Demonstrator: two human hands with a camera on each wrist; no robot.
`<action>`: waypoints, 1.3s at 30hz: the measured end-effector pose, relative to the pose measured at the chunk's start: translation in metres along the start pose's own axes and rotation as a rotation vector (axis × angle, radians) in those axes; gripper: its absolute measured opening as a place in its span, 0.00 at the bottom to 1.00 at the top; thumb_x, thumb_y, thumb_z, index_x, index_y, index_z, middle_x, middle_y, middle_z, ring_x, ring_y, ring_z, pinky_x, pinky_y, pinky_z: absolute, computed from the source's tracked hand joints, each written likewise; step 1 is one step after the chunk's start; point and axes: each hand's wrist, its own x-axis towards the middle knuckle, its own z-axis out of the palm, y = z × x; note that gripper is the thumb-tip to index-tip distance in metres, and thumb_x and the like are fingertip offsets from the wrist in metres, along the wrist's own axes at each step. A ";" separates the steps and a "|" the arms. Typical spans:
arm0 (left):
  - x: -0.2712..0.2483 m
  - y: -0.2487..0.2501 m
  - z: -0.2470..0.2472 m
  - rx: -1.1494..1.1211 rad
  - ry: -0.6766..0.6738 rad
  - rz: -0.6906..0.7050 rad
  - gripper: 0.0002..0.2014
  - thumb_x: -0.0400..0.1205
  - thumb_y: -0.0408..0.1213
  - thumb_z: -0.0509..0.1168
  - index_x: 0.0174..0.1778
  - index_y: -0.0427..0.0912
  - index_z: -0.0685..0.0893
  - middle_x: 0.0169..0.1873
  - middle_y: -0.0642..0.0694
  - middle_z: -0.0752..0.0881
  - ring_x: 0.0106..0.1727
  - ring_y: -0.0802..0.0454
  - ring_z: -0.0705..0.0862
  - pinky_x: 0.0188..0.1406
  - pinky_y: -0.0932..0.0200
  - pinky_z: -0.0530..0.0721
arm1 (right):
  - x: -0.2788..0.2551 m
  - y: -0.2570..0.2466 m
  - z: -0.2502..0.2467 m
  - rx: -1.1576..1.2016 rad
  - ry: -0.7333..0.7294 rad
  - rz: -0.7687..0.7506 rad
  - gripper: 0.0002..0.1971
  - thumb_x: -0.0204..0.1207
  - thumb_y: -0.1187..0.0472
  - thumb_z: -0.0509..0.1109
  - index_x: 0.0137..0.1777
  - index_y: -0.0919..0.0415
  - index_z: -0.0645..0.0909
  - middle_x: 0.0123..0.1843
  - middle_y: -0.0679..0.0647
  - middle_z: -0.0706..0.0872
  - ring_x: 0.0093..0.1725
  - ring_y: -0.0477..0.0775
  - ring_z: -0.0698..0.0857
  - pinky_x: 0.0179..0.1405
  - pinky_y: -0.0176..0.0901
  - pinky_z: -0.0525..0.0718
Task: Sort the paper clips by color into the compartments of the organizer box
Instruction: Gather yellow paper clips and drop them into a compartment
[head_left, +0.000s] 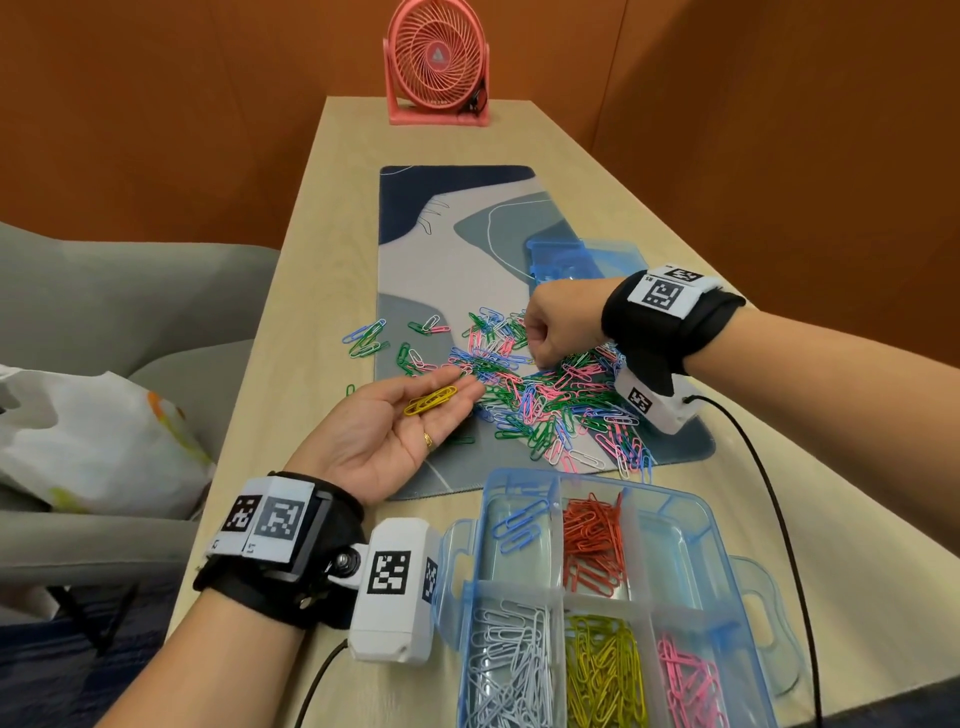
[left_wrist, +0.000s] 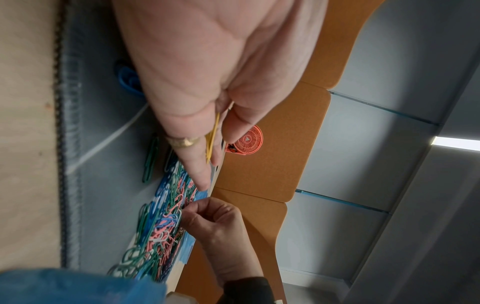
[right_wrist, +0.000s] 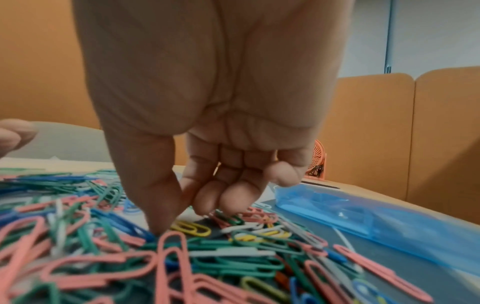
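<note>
Head view. Bench (head_left: 311, 218), light wood, carrying a patterned mat (head_left: 441, 218). On the mat: a mixed pile of paper clips (head_left: 540, 400), green, pink, blue and white, with a few strays to its left. Left hand (head_left: 395, 426): palm up, fingers straight and relaxed, several yellow clips (head_left: 430, 400) lying across the fingers; a ring on one finger. Right hand (head_left: 563, 322): knuckles up, fingers curled down into the far part of the pile; whether it has hold of a clip cannot be told here. Organizer box (head_left: 470, 540), clear blue, at the near edge of the bench: far row holds a few blue clips, then red clips, then a compartment with no clips visible; near row holds white, yellow and pink clips. Clear blue lid (head_left: 582, 254) lying beyond the right hand. Pink fan (head_left: 439, 62) at the far end of the bench. Grey chair (head_left: 130, 291) with a plastic bag (head_left: 93, 441) at left.

Left wrist view. Left hand (left_wrist: 207, 72) flat, yellow clips (left_wrist: 213, 139) edge-on along the fingers. Right hand (left_wrist: 215, 222) curled over the pile (left_wrist: 161, 222).

Right wrist view. Right hand (right_wrist: 207, 92) with thumb tip down among the clips, fingers bent close beside it. A yellow clip (right_wrist: 191, 227) lies just beside the thumb tip; contact with it cannot be told. Lid (right_wrist: 376, 216) at right.
</note>
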 end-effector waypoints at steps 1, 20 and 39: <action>0.000 0.000 0.000 -0.003 -0.001 -0.001 0.14 0.84 0.23 0.53 0.59 0.21 0.79 0.56 0.26 0.85 0.50 0.37 0.89 0.52 0.49 0.86 | 0.000 0.001 0.000 0.004 0.008 0.003 0.07 0.67 0.61 0.78 0.33 0.55 0.83 0.30 0.47 0.83 0.33 0.47 0.80 0.32 0.39 0.77; 0.001 -0.001 0.000 0.014 -0.006 -0.023 0.14 0.85 0.25 0.52 0.59 0.23 0.79 0.58 0.27 0.84 0.51 0.37 0.89 0.52 0.49 0.86 | -0.008 0.025 -0.015 -0.073 0.096 0.067 0.11 0.73 0.71 0.65 0.43 0.54 0.83 0.37 0.46 0.78 0.38 0.53 0.78 0.28 0.37 0.70; -0.002 0.000 0.002 0.005 -0.010 -0.030 0.14 0.85 0.25 0.52 0.61 0.22 0.78 0.59 0.27 0.84 0.56 0.38 0.87 0.52 0.50 0.86 | -0.006 0.025 -0.011 -0.174 0.010 0.070 0.07 0.70 0.66 0.77 0.48 0.60 0.89 0.40 0.50 0.86 0.40 0.48 0.81 0.30 0.30 0.73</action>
